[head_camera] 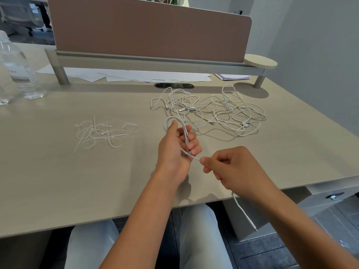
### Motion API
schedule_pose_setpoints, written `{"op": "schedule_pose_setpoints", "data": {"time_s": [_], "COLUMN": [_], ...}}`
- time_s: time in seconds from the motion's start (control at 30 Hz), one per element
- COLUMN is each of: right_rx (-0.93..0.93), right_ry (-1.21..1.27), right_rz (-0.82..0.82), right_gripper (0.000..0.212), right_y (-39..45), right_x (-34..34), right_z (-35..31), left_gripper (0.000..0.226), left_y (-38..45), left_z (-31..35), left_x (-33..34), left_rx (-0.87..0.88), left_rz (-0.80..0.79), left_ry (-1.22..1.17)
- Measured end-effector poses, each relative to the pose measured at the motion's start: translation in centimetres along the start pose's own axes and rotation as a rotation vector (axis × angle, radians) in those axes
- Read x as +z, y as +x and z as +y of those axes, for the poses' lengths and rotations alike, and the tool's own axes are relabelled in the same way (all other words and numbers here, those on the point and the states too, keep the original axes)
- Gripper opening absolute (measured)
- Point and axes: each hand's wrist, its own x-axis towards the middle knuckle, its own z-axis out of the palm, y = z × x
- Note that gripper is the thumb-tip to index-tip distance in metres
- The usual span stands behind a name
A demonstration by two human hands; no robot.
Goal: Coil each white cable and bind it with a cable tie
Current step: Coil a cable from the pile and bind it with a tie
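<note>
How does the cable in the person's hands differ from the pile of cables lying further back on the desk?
The held cable is a single one, looped in the left hand and pinched by the right hand; the cable pile is several cables tangled together. The held cable is lifted, its free end hanging below the desk edge; the pile lies flat, untouched. Both are thin and white, and neither is bound.

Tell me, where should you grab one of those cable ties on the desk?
Probably by a straight tail poking out of the cable ties, like the one at the pile's near-left edge. Come from above on that side, since the pile lies flat and tangled on the desk; a pinch grip on a free end should pull one loose.
</note>
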Motion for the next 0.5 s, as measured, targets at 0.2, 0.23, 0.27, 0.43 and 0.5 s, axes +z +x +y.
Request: {"op": "schedule_pose_setpoints", "data": {"time_s": [0.2, 0.23, 0.27, 0.43, 0.5], "right_rx": [-0.056, -0.049, -0.037, 0.057, 0.036], "right_ry": [-0.275, -0.322, -0.346, -0.278, -0.29], "right_rz": [0.121, 0.122, 0.104, -0.071, -0.032], "right_gripper": [0.045, 0.047, 0.047, 0.041, 0.039], "right_y": [0.1, 0.2, 0.2, 0.8, 1.1], "right_x": [-0.4, -0.6, -0.8, -1.9, -2.0], "right_z": [-0.1, -0.1, -0.1, -0.3, -0.1], "left_gripper": [0.047, 0.047, 0.048, 0.047, 0.046], "left_y": [0.0, 0.0, 0.0, 0.2, 0.2], "left_z": [-0.1, 0.0, 0.1, 0.4, 0.5], "left_x": [0.0, 0.0, 0.0, 0.0, 0.0], "left_rx": [0.009, 0.018, 0.03, 0.091, 0.112], "left_rz": [-0.017, -0.014, -0.012, 0.011, 0.018], "left_ry": [0.045, 0.048, 0.051, 0.039, 0.061]}}
